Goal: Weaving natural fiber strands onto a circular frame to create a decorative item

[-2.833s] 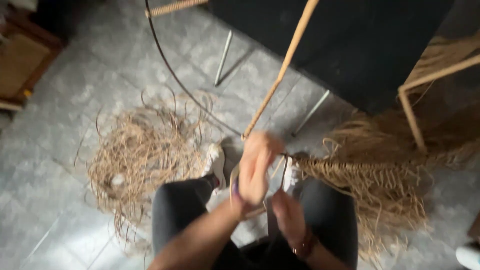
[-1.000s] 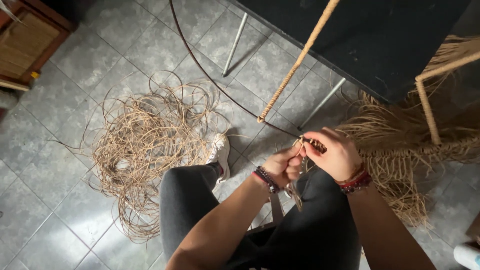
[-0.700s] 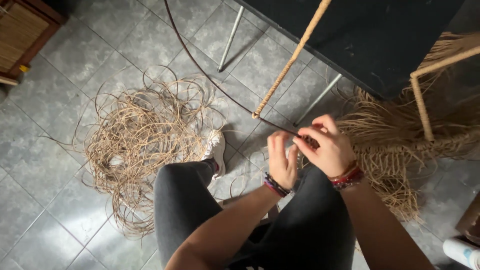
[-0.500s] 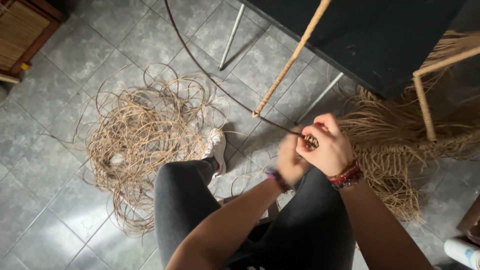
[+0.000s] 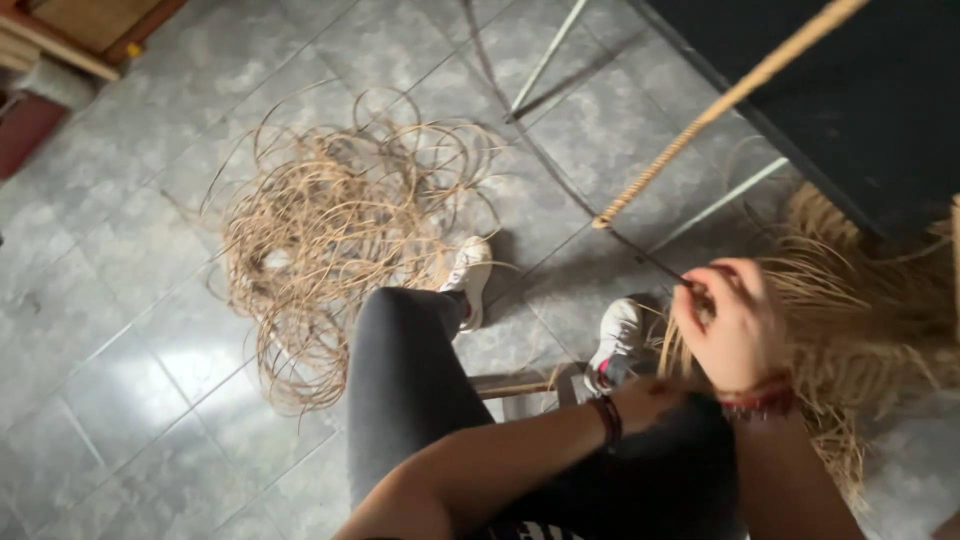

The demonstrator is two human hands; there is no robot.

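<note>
Two hands are showing: the right hand (image 5: 738, 330) is pinching one dark thin rod (image 5: 650, 262), and the left hand (image 5: 645, 395) is lying mostly hidden beneath it. One wrapped rope-like rod (image 5: 720, 105) is slanting up to the top edge. Two heaps of straw fibre are lying on the floor: a loose tangle (image 5: 335, 230) and a bundle (image 5: 860, 320). Two white sneakers (image 5: 470, 275) are resting on the tiles.

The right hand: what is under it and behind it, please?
Behind the right hand lies a heap of straw-coloured fibre on the grey tiled floor. Its fingers pinch the dark bare end of a wrapped rod. The left hand, below it, is mostly hidden.
</note>
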